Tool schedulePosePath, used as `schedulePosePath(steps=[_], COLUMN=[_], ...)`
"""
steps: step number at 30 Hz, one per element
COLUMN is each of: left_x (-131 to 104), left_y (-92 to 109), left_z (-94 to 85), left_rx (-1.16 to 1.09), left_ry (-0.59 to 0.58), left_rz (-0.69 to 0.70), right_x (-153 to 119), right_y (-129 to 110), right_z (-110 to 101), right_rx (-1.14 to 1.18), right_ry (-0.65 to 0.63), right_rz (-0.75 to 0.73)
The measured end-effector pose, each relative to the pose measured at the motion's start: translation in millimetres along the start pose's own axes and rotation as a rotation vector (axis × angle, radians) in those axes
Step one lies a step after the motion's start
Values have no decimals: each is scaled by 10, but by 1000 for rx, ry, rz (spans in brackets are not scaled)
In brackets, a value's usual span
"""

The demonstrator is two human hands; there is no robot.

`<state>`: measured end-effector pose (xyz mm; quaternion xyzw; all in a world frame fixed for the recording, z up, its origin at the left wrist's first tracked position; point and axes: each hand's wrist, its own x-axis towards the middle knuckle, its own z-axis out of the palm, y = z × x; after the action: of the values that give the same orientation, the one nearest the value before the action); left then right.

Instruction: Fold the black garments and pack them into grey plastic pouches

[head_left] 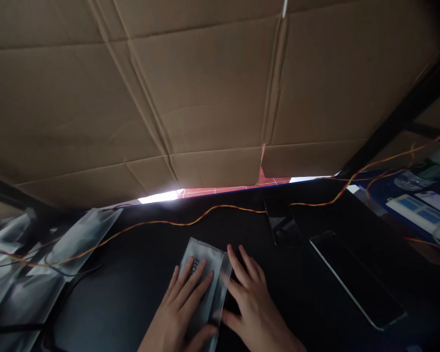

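Observation:
A translucent plastic pouch (220, 266) with dark printed letters lies flat on the black table (124, 298) in front of me. Across its middle rests my left hand (185, 303), fingers stretched out and palm down, partly covering the lettering. At the pouch's right edge is my right hand (251, 298), fingers spread, with the fingertips touching the clear margin. Neither hand grips anything. What the pouch contains cannot be made out.
A small dark phone (280, 222) and a larger phone-like slab (357, 278) lie to the right. A red-yellow twisted wire (161, 223) crosses the table. Several clear pouches (82, 239) lie at left. Cardboard (212, 98) walls the back.

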<state>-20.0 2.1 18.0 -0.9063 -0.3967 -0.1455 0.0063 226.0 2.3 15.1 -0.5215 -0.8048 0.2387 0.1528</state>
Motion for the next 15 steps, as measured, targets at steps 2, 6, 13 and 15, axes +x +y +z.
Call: schedulePosePath(steps=[2, 6, 13, 15], left_x=[17, -8, -178, -223], left_y=[30, 63, -48, -84], left_z=[34, 3, -136, -169], left_rx=[-2, -10, 84, 67], left_ry=[2, 1, 160, 165], left_rz=[12, 12, 106, 162], right_x=[44, 94, -151, -251], right_y=[-44, -71, 163, 242], right_z=[104, 214, -33, -107], right_rx=[-36, -61, 32, 69], right_ry=[48, 108, 230, 277], right_rz=[27, 40, 19, -24])
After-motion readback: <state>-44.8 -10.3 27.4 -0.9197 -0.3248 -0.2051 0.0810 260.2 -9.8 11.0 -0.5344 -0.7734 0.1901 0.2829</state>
